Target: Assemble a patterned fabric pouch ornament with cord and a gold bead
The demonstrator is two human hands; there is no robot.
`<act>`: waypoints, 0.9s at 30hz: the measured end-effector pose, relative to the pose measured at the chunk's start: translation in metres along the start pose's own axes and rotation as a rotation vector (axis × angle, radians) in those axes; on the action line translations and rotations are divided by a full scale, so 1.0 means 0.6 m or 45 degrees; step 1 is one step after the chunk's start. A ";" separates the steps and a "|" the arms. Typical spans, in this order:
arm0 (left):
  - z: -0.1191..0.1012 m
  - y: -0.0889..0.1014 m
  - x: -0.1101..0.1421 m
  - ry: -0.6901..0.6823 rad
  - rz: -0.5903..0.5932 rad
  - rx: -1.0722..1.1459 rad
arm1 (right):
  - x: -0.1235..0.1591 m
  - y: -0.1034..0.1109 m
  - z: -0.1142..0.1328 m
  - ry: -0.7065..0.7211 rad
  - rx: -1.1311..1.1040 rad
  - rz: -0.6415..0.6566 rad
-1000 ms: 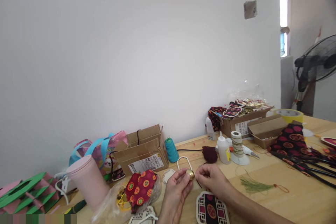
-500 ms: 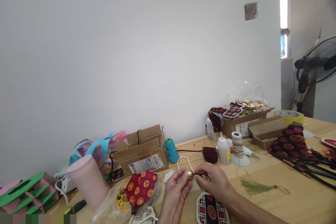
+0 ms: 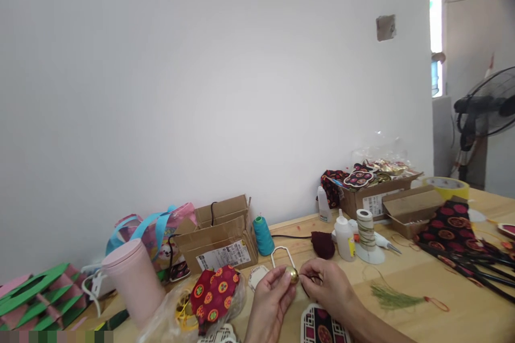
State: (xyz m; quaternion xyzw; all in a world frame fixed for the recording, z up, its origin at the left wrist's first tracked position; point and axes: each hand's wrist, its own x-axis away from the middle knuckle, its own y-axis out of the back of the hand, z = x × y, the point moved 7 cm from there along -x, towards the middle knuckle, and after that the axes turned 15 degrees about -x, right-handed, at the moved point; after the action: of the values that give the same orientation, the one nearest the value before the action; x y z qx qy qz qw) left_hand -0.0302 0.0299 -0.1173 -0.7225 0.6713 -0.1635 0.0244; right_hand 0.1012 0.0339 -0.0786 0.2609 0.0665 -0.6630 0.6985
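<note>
A pale wall [image 3: 225,75] fills most of my view, and the wooden bench [image 3: 454,327] runs along its foot. The fan [image 3: 485,104] stands beyond the bench at the far right. Against the wall I have the full box [image 3: 354,201], heaped with patterned pieces, and, farther left, the torn box [image 3: 189,249]. The bag [image 3: 139,228] sits left of the torn box, with the pink jar [image 3: 134,281] in front of it. The black cloth [image 3: 446,225] spreads to my right; the red cloth [image 3: 215,295] lies to my left on clear plastic.

My two grips meet over the bench, just beyond the panel [image 3: 324,327], which the lower edge cuts off. The teal spool [image 3: 263,237] and the bottle [image 3: 345,238] stand farther back, and the tassel [image 3: 396,297] lies flat to my right. My left grip [image 3: 273,297] is closed on the gold ball [image 3: 294,276], between thumb and fingers, raised in front of the white frame [image 3: 281,247]. My right grip [image 3: 332,286] is pinched narrow just beside the ball, on a dark cord [image 3: 306,290], a bit of which shows below my fingers. I cannot tell whether the cord touches the ball.
</note>
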 end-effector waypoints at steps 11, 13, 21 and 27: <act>0.001 0.003 -0.011 -0.030 -0.044 0.017 | -0.002 -0.001 -0.007 -0.028 -0.042 -0.032; -0.002 0.005 -0.010 -0.041 -0.051 0.017 | -0.002 0.002 0.003 -0.005 -0.009 -0.034; -0.003 0.003 -0.005 -0.047 -0.042 -0.016 | 0.000 0.011 0.031 0.139 0.116 -0.014; -0.004 0.001 -0.007 -0.094 -0.025 -0.065 | -0.002 0.008 0.027 0.136 0.000 -0.027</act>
State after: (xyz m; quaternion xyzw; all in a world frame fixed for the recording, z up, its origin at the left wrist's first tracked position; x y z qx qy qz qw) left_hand -0.0316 0.0347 -0.1158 -0.7351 0.6666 -0.1198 0.0292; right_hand 0.1018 0.0275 -0.0630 0.2949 0.1065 -0.6555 0.6870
